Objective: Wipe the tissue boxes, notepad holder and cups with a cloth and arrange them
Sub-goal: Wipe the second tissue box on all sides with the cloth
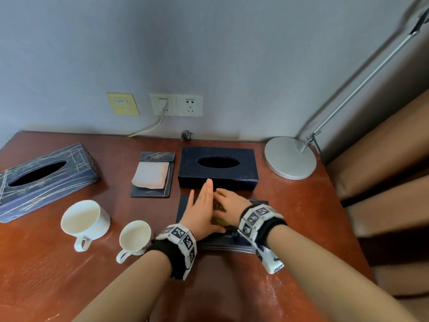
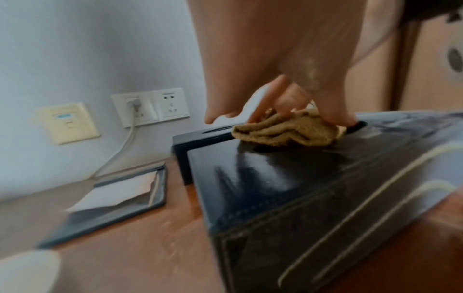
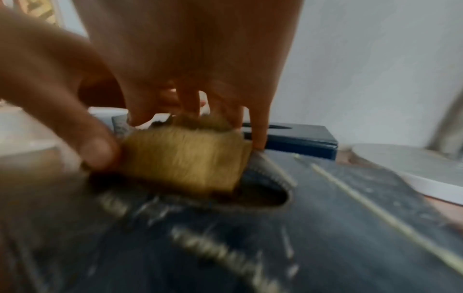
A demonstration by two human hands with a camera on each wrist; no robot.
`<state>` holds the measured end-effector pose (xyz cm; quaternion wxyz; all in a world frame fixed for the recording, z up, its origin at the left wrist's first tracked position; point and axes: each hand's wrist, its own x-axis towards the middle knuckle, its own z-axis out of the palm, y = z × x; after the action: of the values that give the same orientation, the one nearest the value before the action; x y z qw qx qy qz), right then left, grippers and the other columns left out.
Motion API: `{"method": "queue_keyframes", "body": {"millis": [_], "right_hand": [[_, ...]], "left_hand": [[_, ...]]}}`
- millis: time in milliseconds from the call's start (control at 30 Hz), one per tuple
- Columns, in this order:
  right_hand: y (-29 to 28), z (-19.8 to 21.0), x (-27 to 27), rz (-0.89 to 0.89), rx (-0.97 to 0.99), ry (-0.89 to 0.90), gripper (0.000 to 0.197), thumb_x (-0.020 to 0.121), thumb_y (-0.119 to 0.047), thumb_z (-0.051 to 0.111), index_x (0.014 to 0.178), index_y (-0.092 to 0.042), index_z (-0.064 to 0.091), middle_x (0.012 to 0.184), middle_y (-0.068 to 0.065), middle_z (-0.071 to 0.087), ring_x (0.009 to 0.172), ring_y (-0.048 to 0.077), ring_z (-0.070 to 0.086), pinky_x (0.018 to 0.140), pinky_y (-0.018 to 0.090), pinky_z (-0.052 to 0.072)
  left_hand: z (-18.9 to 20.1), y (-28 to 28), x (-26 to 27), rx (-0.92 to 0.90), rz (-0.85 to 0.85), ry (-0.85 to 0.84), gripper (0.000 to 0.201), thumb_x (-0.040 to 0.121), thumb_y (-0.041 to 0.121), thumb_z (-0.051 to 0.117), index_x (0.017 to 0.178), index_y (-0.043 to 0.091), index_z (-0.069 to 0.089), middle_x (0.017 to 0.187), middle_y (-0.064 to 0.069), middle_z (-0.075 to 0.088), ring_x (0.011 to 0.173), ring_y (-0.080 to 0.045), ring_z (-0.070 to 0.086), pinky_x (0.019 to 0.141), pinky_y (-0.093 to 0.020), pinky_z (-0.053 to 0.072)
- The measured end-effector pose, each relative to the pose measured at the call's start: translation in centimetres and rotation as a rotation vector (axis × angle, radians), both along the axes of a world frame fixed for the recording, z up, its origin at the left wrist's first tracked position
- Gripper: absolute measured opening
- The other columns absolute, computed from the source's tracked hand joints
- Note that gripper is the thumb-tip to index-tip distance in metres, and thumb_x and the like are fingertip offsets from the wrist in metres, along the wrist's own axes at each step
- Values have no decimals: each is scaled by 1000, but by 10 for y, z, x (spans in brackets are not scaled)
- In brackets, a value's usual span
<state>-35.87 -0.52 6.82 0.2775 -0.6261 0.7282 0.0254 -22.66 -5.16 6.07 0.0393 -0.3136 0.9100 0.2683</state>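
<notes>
A brown cloth (image 1: 220, 221) lies bunched over the oval opening of the near dark tissue box (image 1: 222, 242). My right hand (image 1: 228, 201) grips the cloth (image 3: 185, 156) from above, thumb on its left side. My left hand (image 1: 204, 201) stands on edge with straight fingers just left of the cloth (image 2: 288, 130), above the box top (image 2: 288, 188). A plain dark tissue box (image 1: 218, 168) sits behind it. A patterned tissue box (image 1: 44, 177) lies at the far left. The notepad holder (image 1: 152, 175) holds curled paper. Two white cups (image 1: 86, 219) (image 1: 135, 235) stand left of my left wrist.
A round silver lamp base (image 1: 290, 158) with a slanted pole stands at the back right of the wooden table (image 1: 69, 275). Wall sockets (image 1: 176, 105) with a plugged white cable are behind. A brown padded seat (image 1: 383, 182) borders the table's right edge.
</notes>
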Motion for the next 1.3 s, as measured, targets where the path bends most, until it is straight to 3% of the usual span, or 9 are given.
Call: {"method": "queue_keyframes", "body": {"millis": [167,367,433,500,633,867,967,1167,1300], "right_hand": [[4,-14,4,40,-36,102,68,91,-14,49,149,-23,13,156,8,11,143,24,15,117,41,15],[37,-22,-35,17,-134,-24,50,91,2,44,140,-10,41,155,12,17,143,25,20,118,34,17],[52,-10,-44,-34,-79,-168,30,88,-12,60,116,-1,60,128,24,54,116,27,55,102,39,40],[61,-4,-58,-57,-102,-259,27,82,-24,70,101,-6,64,99,13,65,85,21,62,82,31,47],[66,17,-90,-219,-39,205,41,84,-6,55,120,-25,62,136,-7,52,121,19,54,106,24,37],[69,-15,-46,0,-102,148,70,90,0,48,148,-21,16,158,5,-6,146,22,-3,119,35,15],[93,-20,-58,5,-118,126,69,90,-1,50,148,-20,17,156,0,-10,140,11,-17,120,30,9],[102,9,-83,-259,-93,181,46,91,-4,46,134,-21,49,154,-3,26,143,15,21,119,31,15],[67,18,-48,-186,-313,130,52,91,-4,49,140,-17,39,155,2,20,144,17,16,117,26,7]], "left_hand": [[0,-16,29,-117,-18,-383,104,84,64,50,150,11,-11,158,-4,-15,145,-24,-17,117,-43,-8],[-5,-16,32,-141,-18,-416,99,85,67,42,151,14,-9,158,-2,-16,145,-24,-16,118,-41,-3],[-4,-18,32,-138,-18,-413,99,84,67,43,151,15,-8,158,-1,-16,145,-23,-16,118,-41,-2],[-2,-20,33,-122,-18,-404,100,84,67,45,151,16,-8,158,1,-15,145,-22,-15,119,-41,-1],[-4,-20,32,-99,-2,-381,101,82,67,47,151,17,-7,158,2,-15,145,-21,-15,119,-40,-1],[-8,-21,35,-108,-1,-362,101,81,70,45,151,19,-8,158,4,-15,145,-19,-16,119,-40,-1],[-11,-22,37,-107,2,-345,101,81,71,44,151,20,-8,158,5,-16,145,-18,-16,119,-41,0],[-13,-23,39,-60,0,-280,103,81,68,50,151,21,-8,158,6,-16,145,-17,-17,119,-41,5],[-8,-30,44,20,-62,-290,122,69,66,67,150,21,-12,156,9,-22,143,-15,-22,120,-40,7]]}}
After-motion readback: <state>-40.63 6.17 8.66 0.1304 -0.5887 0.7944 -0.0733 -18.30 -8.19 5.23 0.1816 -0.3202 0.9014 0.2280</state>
